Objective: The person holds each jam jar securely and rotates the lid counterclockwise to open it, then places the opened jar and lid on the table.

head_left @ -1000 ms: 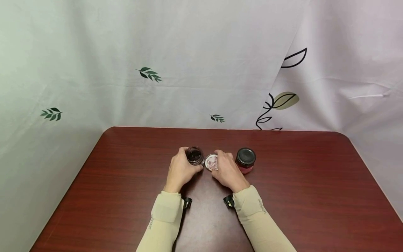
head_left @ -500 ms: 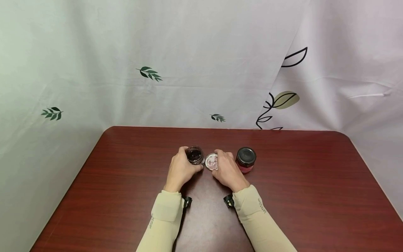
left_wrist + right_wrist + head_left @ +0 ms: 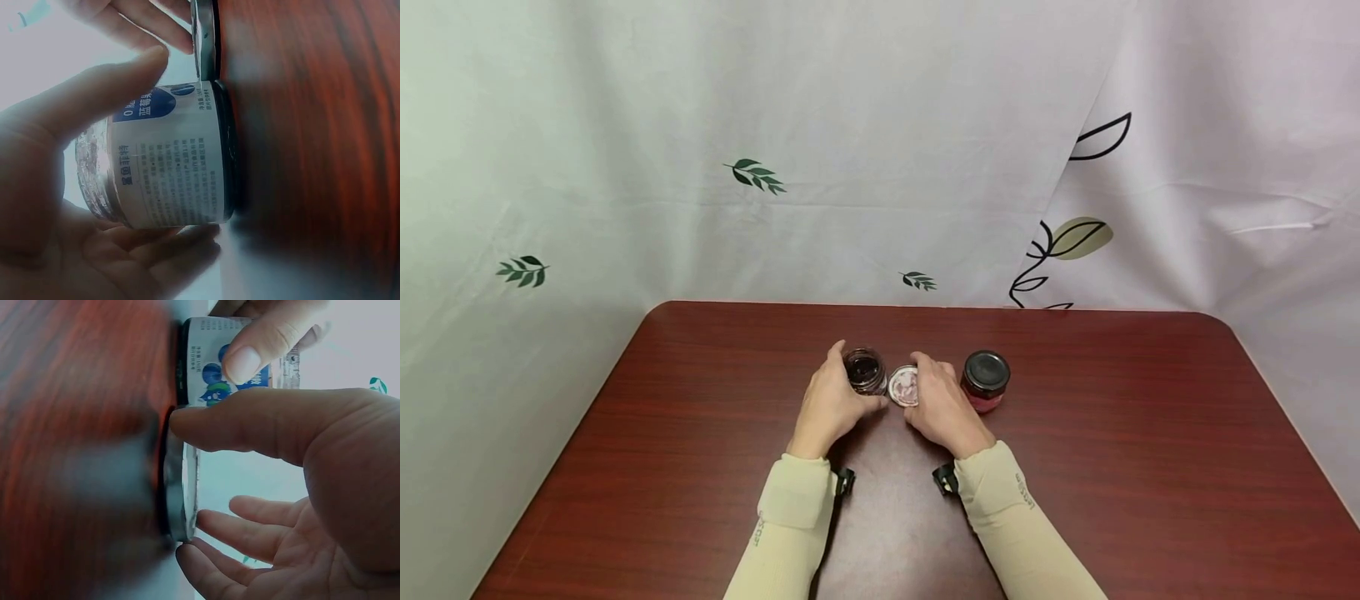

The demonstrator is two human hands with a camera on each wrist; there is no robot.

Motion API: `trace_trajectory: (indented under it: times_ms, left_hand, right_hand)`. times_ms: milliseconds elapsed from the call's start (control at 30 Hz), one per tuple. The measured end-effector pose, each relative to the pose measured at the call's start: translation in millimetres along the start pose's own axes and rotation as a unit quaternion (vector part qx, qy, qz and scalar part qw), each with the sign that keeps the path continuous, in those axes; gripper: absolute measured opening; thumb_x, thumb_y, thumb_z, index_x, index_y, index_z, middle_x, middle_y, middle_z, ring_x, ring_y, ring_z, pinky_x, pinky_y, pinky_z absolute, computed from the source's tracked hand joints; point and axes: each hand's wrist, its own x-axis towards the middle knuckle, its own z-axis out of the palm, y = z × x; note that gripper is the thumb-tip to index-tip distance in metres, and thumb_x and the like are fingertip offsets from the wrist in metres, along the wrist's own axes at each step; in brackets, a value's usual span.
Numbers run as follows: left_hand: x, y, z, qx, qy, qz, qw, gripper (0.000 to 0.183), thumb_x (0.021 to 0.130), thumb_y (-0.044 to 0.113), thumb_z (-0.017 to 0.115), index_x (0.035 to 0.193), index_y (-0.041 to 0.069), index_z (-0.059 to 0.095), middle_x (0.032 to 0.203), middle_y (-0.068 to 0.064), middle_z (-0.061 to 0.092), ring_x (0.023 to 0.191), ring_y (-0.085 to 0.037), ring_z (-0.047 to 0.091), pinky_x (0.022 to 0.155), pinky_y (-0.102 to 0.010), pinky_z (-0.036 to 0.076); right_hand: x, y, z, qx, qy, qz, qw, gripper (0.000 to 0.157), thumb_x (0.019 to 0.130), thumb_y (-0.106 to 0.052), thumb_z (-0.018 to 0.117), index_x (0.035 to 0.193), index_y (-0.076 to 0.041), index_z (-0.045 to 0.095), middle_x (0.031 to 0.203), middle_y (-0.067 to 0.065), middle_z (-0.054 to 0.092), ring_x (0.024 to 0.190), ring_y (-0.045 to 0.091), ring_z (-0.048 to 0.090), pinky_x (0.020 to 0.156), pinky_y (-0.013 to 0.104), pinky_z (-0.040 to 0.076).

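An opened glass jar (image 3: 866, 372) of dark jam, with a white and blue label (image 3: 169, 156), stands upright on the table. My left hand (image 3: 827, 408) is around its left side, thumb and fingers spread loosely, the thumb lying along the label in the left wrist view. Right beside the jar a lid (image 3: 903, 387) lies with its pale, smeared inside facing up. My right hand (image 3: 945, 404) holds this lid at its rim, thumb at the near edge and index fingertip at the far edge; its other fingers extend past it.
A second jar (image 3: 986, 382), with a black lid on and reddish contents, stands just right of my right hand. The reddish-brown wooden table (image 3: 1112, 450) reaches back to a pale curtain (image 3: 850, 125) with leaf prints.
My left hand's fingers have loosened and spread slightly from the jar, and that forearm has shifted a little left. The right hand, the lid and both jars stay in place.
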Motion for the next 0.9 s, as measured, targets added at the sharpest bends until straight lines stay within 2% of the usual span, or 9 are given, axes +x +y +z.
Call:
trace_trajectory:
  times_ms: [267,633,900]
  left_hand:
    - [-3.5,0.2,-2.2,-0.01,0.0,0.02,0.9997,0.118,0.065,0.025,0.096,0.156,0.0,0.026,0.153,-0.025,0.039,0.137,-0.039,0.043,0.11,-0.051,0.038]
    - [-3.7,2.7,-8.1,-0.015,0.018,0.052,0.9984,0.116,0.066,0.024,0.095,0.156,0.001,0.025,0.157,-0.023,0.031,0.142,-0.037,0.036,0.112,-0.052,0.036]
    - [-3.2,4.6,-11.5,-0.014,0.024,0.057,0.998,0.116,0.067,0.026,0.094,0.157,0.003,0.024,0.158,-0.024,0.028,0.144,-0.038,0.033,0.111,-0.053,0.036]
  right_hand:
    - [-1,-3,-5.0,0.007,0.004,-0.011,1.0,0.084,0.074,0.001,0.078,0.148,0.004,0.037,0.144,0.022,0.05,0.135,0.039,0.043,0.109,0.048,0.039]
    - [-5,-9,-16.0,0.019,0.023,-0.028,0.999,0.082,0.076,0.0,0.074,0.15,0.001,0.037,0.147,0.018,0.048,0.136,0.036,0.044,0.106,0.048,0.041]
    - [-9,-12,-22.1,0.022,0.064,-0.07,0.995,0.075,0.08,-0.004,0.071,0.148,0.003,0.04,0.144,0.02,0.05,0.134,0.038,0.045,0.107,0.05,0.04]
